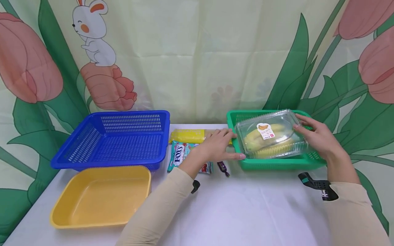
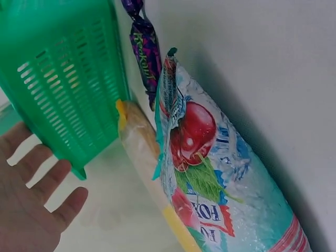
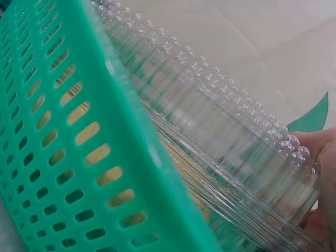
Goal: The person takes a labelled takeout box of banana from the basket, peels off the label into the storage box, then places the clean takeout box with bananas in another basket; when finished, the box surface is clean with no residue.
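A white-covered table point(image 1: 246, 212) stands before a curtain printed with tulips and a rabbit, and the largest thing on it is a blue slotted basket point(image 1: 114, 140) at the left rear, with nothing showing inside. In front of it lies a shallow yellow tray point(image 1: 101, 196), likewise showing only its own floor. At the right rear a green slotted basket point(image 1: 278, 164) holds a clear plastic clamshell box point(image 1: 272, 136) of bananas, the fruit visible through the lid; the box sits tilted, its far end raised above the basket rim. A white sticker on the lid shows a small banana picture, but its print is too small to read. The right hand point(image 1: 317, 136) grasps the box's right end, fingers curled over the ridged lid edge, and in the right wrist view only a sliver of that hand shows at the frame's edge. The left hand point(image 1: 220, 145) is released, fingers straight, lying along the box's left end and the basket's left wall; whether its fingertips press the box cannot be told. Between the baskets lie a long yellow packet point(image 1: 187, 136), partly behind the left hand, a teal candy bag point(image 2: 220, 184) printed "FOX'S" with cherries, partly covered by the forearm, and a small purple wrapped sweet point(image 2: 144, 50) whose lettering seems to read "Kokout", though that is hard to make out.
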`<state>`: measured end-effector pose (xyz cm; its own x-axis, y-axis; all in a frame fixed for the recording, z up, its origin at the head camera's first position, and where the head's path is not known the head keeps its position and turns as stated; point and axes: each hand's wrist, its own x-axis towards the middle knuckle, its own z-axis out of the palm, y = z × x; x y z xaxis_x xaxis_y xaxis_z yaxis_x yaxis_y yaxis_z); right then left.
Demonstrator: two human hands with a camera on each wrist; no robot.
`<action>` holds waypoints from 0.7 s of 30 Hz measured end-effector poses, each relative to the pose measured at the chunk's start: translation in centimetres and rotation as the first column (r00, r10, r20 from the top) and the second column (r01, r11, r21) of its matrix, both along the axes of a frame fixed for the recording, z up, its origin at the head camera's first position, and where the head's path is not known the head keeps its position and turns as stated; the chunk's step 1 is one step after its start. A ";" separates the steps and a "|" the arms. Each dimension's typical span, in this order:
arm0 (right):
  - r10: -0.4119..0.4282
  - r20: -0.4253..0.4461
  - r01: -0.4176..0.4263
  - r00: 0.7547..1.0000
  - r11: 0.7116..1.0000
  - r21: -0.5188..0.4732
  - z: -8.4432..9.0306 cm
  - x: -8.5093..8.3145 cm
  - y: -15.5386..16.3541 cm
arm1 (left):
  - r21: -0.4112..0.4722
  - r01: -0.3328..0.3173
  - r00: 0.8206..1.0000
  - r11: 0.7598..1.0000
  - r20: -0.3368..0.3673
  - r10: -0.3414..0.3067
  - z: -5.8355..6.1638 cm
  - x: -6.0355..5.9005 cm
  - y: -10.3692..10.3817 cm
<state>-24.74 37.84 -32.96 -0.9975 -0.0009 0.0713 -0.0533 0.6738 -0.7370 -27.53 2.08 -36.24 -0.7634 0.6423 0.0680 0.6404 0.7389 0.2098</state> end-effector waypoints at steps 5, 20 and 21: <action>-0.025 -0.012 0.025 1.000 1.000 0.005 0.7 0.1 -0.2 | 0.006 -0.008 1.000 1.000 -0.012 0.008 0.1 0.0 -0.1; -0.103 -0.071 0.099 0.992 0.994 -0.054 2.8 1.1 0.1 | 0.052 -0.031 0.999 0.998 0.021 0.030 -0.6 0.0 -0.1; -0.102 -0.077 0.099 0.992 0.994 -0.044 2.9 1.2 0.0 | 0.069 -0.021 0.999 0.997 0.030 0.019 -0.7 0.0 -0.2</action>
<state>-23.49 37.83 -30.06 -0.9835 0.1039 0.1482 -0.0458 0.6489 -0.7595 -27.57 1.91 -36.98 -0.7782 0.6216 0.0893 0.6187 0.7345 0.2789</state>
